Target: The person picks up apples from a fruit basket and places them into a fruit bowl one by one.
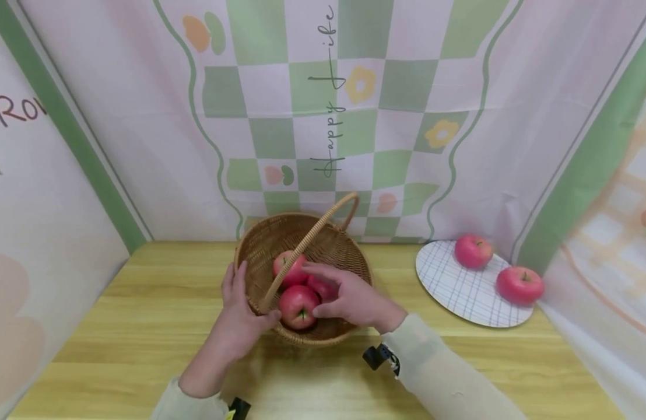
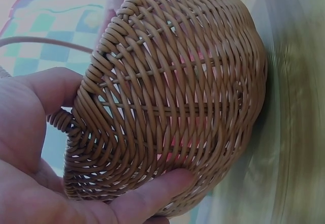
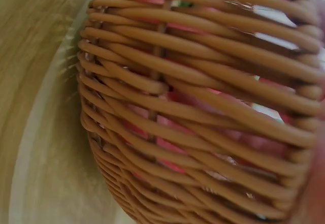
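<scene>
A brown wicker basket (image 1: 260,245) with an arched handle (image 1: 315,233) stands on the table. My left hand (image 1: 241,326) grips its left rim near the handle's base; in the left wrist view the thumb and fingers spread round the woven wall (image 2: 167,92). Inside the basket lie a front apple (image 1: 297,308) and a rear apple (image 1: 286,265), partly behind the handle. Reaching over the right rim, my right hand (image 1: 357,300) holds a third apple (image 1: 320,287) between thumb and fingers, partly hiding it. In the right wrist view the basket wall (image 3: 198,87) covers most of that hand.
To the right, a round white checked placemat (image 1: 449,286) bears an upper apple (image 1: 473,252) and a lower apple (image 1: 520,285). The wooden table (image 1: 129,332) backs onto a printed curtain (image 1: 360,140), with fabric walls at both sides.
</scene>
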Available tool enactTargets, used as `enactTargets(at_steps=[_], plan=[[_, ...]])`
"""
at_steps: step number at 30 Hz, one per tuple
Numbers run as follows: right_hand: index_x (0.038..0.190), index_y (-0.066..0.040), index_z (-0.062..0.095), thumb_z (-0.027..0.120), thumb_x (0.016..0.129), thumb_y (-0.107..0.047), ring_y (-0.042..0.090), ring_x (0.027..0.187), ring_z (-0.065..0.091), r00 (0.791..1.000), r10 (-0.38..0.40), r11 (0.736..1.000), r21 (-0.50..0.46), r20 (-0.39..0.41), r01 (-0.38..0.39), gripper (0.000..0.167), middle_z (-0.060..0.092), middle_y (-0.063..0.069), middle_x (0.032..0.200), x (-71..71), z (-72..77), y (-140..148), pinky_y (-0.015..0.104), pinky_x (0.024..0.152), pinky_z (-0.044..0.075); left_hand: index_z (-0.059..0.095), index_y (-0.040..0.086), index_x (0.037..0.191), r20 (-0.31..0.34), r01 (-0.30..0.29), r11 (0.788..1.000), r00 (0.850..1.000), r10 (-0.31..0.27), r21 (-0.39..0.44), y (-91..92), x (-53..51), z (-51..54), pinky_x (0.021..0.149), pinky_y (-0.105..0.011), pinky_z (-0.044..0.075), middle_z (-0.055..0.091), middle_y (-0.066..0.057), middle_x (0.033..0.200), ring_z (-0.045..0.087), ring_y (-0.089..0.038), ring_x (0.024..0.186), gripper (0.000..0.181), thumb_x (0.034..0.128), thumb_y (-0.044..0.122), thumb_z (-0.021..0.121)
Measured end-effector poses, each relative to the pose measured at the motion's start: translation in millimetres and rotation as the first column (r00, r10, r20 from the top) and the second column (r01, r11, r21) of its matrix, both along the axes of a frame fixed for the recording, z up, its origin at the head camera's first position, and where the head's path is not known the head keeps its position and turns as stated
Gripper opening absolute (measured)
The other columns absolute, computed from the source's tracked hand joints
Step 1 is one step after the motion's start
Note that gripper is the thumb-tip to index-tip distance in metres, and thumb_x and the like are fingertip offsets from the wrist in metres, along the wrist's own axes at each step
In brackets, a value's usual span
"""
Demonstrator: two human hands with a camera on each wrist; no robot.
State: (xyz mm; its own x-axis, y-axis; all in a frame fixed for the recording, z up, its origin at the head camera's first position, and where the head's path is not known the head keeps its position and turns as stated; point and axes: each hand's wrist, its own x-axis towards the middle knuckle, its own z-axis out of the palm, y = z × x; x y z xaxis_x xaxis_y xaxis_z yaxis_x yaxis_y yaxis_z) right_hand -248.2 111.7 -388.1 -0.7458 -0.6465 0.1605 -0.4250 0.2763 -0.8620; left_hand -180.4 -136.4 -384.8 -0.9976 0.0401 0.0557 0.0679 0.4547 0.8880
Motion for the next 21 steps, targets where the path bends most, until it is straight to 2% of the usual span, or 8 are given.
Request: enactTargets(at_steps=[2, 8, 13, 21], plan=[[0.149, -0.020, 0.049, 0.082, 0.082, -0.008, 0.021, 0.138, 0.039, 0.999, 0.032, 0.999, 0.000, -0.001, -0.032, 0.076, 0.045, -0.006, 0.149, -1.1, -3.2, -4, 0.045, 0.108, 0.035, -0.002, 0.013, 0.161, -0.007, 0.004, 1.000, 1.000, -0.004, -0.004, 0.6, 0.4, 1.0, 0.104, -0.061, 0.032, -0.020, -0.012, 0.162, 0.019, -0.052, 0.139, 0.115, 0.0807, 0.014, 0.081], [0.147, -0.024, 0.052, 0.084, 0.082, -0.014, 0.014, 0.134, 0.041, 0.988, 0.079, 0.994, 0.081, -0.134, -0.068, 0.073, 0.044, -0.011, 0.150, -3.5, -11.5, -12, 0.039, 0.108, 0.035, -0.003, 0.012, 0.160, -0.014, 0.005, 1.000, 1.000, -0.006, -0.016, 1.1, 1.0, 1.8, 0.104, -0.060, 0.033, -0.020, -0.011, 0.162, 0.022, -0.052, 0.139, 0.116, 0.0805, 0.013, 0.081], [0.146, -0.026, 0.053, 0.082, 0.084, -0.023, 0.011, 0.130, 0.044, 0.976, 0.101, 0.982, 0.175, -0.195, -0.067, 0.069, 0.046, -0.014, 0.147, -4.2, -15.9, -17, 0.036, 0.105, 0.038, -0.003, 0.015, 0.161, -0.009, 0.007, 1.000, 1.000, -0.008, -0.027, 1.2, 0.1, 1.5, 0.102, -0.060, 0.036, -0.020, -0.007, 0.162, 0.024, -0.051, 0.138, 0.117, 0.0802, 0.013, 0.081], [0.141, -0.022, 0.059, 0.079, 0.084, -0.023, 0.013, 0.138, 0.036, 0.960, 0.121, 0.953, 0.301, -0.252, -0.041, 0.061, 0.044, -0.008, 0.150, -2.6, -17.1, -19, 0.039, 0.107, 0.036, -0.004, 0.016, 0.161, -0.001, 0.009, 0.999, 1.000, -0.009, -0.043, 0.5, -2.2, -1.7, 0.102, -0.059, 0.037, -0.021, -0.005, 0.162, 0.026, -0.049, 0.138, 0.117, 0.0803, 0.014, 0.081]])
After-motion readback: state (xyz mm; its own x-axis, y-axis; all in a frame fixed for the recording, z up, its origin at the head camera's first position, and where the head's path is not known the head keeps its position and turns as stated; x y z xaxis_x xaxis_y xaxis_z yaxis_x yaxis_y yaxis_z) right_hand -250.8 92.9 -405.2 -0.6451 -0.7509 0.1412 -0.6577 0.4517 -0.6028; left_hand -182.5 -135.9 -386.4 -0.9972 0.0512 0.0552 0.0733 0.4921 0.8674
